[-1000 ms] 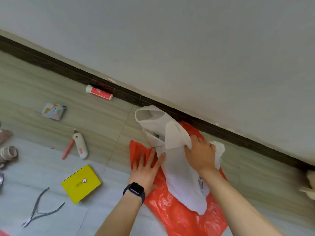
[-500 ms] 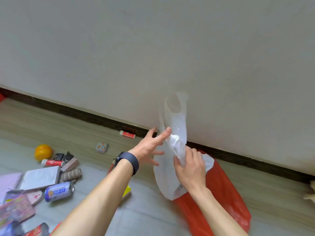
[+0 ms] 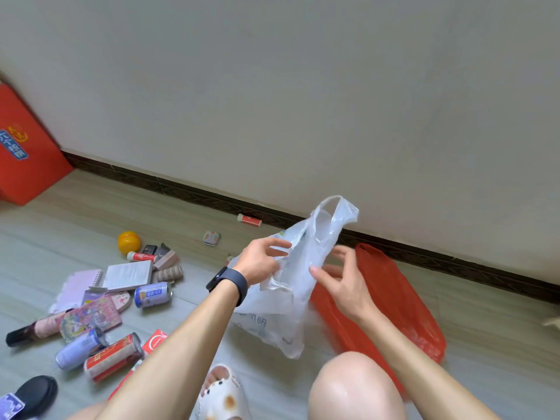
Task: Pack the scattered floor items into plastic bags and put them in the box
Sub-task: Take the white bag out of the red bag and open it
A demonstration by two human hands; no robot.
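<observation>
Since half a second before, the left hand [image 3: 260, 262] had come onto the white plastic bag [image 3: 288, 301], and the right hand [image 3: 342, 283] no longer held it bunched; the film was spread between the two.

Left grip: fingers curled, pinching the bag's upper edge.

Right grip: thumb in front of the film, fingers behind it, pinching the opposite side.

Bag hung between and below both grips, with one handle loop standing above them. Could not tell whether its bottom touched the floor [image 3: 485, 344].

Red plastic bag [image 3: 394, 298] lay flat on the floor behind the right hand. Red box [image 3: 27, 153] stood far left against the wall [image 3: 303, 86], well apart. A purple can [image 3: 153, 294] and a notebook [image 3: 128, 274] lay among the scattered items to the left.
</observation>
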